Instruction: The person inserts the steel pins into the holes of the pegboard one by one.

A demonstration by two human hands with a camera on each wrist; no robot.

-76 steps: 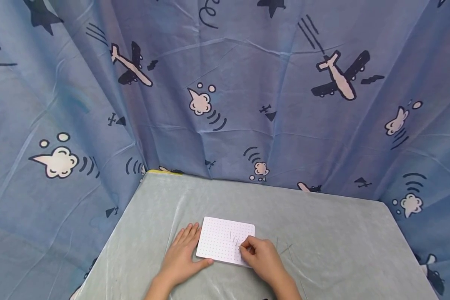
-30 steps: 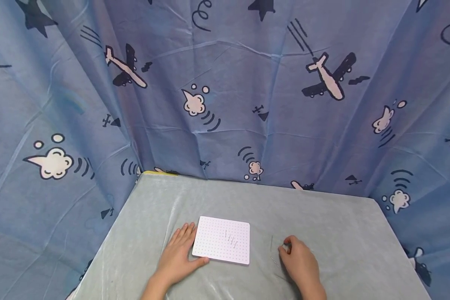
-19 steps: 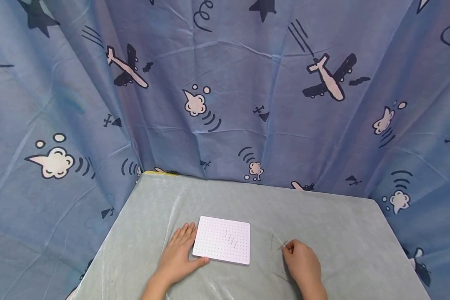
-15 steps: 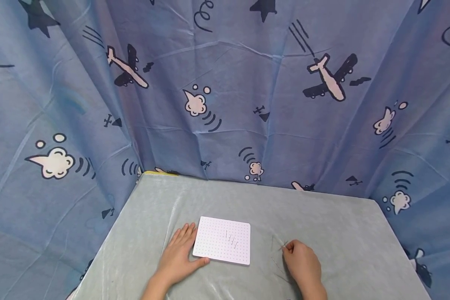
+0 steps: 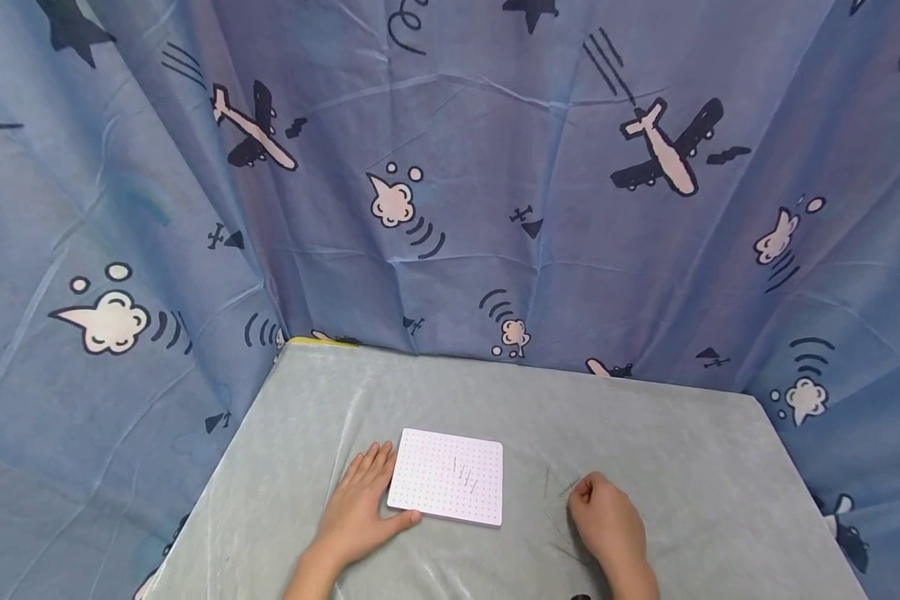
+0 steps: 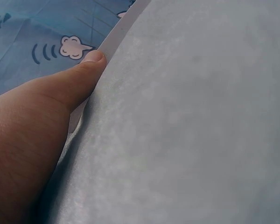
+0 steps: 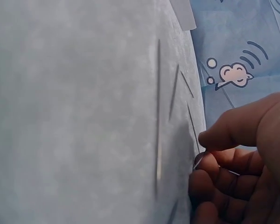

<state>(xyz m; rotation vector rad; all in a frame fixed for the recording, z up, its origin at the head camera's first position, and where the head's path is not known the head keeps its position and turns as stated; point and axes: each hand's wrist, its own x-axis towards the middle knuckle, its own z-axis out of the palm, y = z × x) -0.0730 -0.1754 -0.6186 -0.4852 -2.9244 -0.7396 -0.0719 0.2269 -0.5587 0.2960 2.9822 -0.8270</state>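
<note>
A white board [image 5: 427,475] dotted with rows of small holes lies on the cloth-covered table, several thin needles [image 5: 462,472] standing on its right half. My left hand [image 5: 356,508] rests at its left side with fingers spread straight, the thumb touching the near edge; in the left wrist view that thumb [image 6: 79,77] lies along the board's side. Right of the board, my right hand [image 5: 607,512] is low over the cloth, thumb and forefinger pinching a thin shiny needle [image 7: 199,161], mostly hidden by the fingers. More needles [image 7: 158,116] lie loose beside that hand.
Grey-green cloth covers the table [image 5: 645,425]. A blue curtain [image 5: 450,208] printed with planes and clouds hangs behind and at both sides. A yellow strip [image 5: 322,342] shows at the far left corner. Something small and dark [image 5: 581,597] sits at the bottom edge.
My right hand has left the board and moved right to the loose needles, where its thumb and forefinger have closed on one. The left hand has stayed by the board.
</note>
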